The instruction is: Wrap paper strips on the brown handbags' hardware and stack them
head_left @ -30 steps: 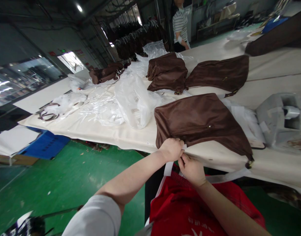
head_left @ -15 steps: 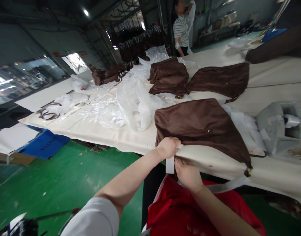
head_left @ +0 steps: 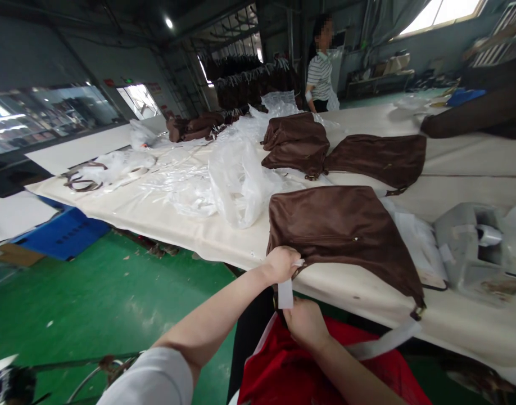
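Note:
A brown bag [head_left: 329, 216] lies on the table's front edge, its zip side up. My left hand [head_left: 283, 263] is closed at the bag's near left corner, pinching a white strip [head_left: 285, 293] that hangs below the fingers. Just beneath, my right hand [head_left: 306, 323] is curled round the bag's strap near the strip; its fingertips are partly hidden. A white-wrapped length of strap [head_left: 384, 342] runs from the metal fitting [head_left: 418, 311] at the bag's right corner to behind my right forearm.
Clear plastic bags [head_left: 236, 185] lie left of the bag. More brown bags [head_left: 378, 160] rest beyond it. A grey tape dispenser [head_left: 469, 247] stands right, beside white sheets [head_left: 416, 242]. A person [head_left: 319, 73] stands behind the table. A blue box [head_left: 78, 233] is at far left.
My view has tilted up slightly. My right hand has shifted a little left and down beneath the left hand, which keeps its hold at the bag's corner. The person behind has lowered an arm.

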`<state>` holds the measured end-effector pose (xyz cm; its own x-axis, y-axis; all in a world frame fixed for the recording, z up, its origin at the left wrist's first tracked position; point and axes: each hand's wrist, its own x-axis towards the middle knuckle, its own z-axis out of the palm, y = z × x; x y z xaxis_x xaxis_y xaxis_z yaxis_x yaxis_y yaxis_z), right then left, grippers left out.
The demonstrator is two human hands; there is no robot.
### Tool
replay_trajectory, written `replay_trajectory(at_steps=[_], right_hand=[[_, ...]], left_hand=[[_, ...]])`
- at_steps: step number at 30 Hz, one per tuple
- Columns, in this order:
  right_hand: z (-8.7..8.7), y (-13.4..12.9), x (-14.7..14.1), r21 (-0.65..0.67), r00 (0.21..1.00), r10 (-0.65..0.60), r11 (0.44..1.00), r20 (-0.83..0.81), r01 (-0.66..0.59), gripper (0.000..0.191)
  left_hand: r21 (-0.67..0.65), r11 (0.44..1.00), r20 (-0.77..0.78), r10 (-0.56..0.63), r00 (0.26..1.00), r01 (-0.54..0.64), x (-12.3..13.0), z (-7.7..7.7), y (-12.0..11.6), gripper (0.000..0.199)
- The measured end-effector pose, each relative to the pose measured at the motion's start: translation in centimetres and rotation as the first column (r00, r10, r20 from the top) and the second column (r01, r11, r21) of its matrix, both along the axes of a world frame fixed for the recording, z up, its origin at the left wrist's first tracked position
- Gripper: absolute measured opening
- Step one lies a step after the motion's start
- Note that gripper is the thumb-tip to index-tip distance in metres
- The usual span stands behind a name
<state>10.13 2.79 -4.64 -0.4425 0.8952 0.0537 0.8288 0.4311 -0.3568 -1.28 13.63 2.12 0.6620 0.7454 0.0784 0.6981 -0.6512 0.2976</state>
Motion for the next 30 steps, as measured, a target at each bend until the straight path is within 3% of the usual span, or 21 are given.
replay_trajectory(at_steps=[3,5,7,9,11,13,18,22,26,30], right_hand=[[0.2,0.7,1.3,-0.119,0.991,-0.051,0.992,-0.122,0.037,0.017],[0.3,1.2,2.2,-0.319,0.953,-0.092,0.948,-0.289,-0.006,0.015],[0.4,1.3,2.8,-0.533,0.893,-0.135,0.836,-0.430,-0.130,0.017],[0.6,1.0,2.8,-0.689,0.840,-0.195,0.677,-0.507,-0.259,0.022],[1.2,0.4,2.6,-0.764,0.797,-0.254,0.540,-0.548,-0.353,0.026],[1.9,0.0,2.3,-0.774,0.751,-0.289,0.462,-0.594,-0.434,0.029],[2.5,-0.4,1.4,-0.710,0.589,-0.397,0.381,-0.704,-0.592,0.031],[2.2,-0.6,0.6,-0.698,0.432,-0.604,0.314,-0.670,-0.643,0.025],[2.8,-0.6,0.1,-0.715,0.292,-0.734,0.360,-0.614,-0.599,0.024],[3.8,-0.6,0.0,-0.716,0.228,-0.742,0.443,-0.631,-0.539,0.017]], left_hand=[[0.008,0.987,0.131,0.161,0.978,-0.163,-2.4,1.0,-1.1,0.021],[-0.058,0.942,0.260,0.334,0.906,-0.330,-4.5,1.5,-2.4,0.028],[-0.198,0.891,0.352,0.454,0.818,-0.409,-6.5,1.6,-4.0,0.035],[-0.348,0.843,0.374,0.525,0.764,-0.409,-8.1,1.2,-5.8,0.038],[-0.433,0.800,0.326,0.569,0.755,-0.416,-9.2,0.3,-7.6,0.031],[-0.470,0.767,0.245,0.589,0.770,-0.437,-10.1,-0.7,-9.4,0.024],[-0.665,0.687,0.236,0.563,0.792,-0.291,-11.4,-2.7,-13.2,0.018],[-0.748,0.628,0.286,0.597,0.750,-0.215,-11.7,-3.4,-14.6,0.021],[-0.787,0.591,0.293,0.607,0.738,-0.174,-11.8,-3.8,-15.0,0.031],[-0.876,0.481,0.381,0.737,0.558,-0.038,-11.9,-4.7,-15.2,0.042]])
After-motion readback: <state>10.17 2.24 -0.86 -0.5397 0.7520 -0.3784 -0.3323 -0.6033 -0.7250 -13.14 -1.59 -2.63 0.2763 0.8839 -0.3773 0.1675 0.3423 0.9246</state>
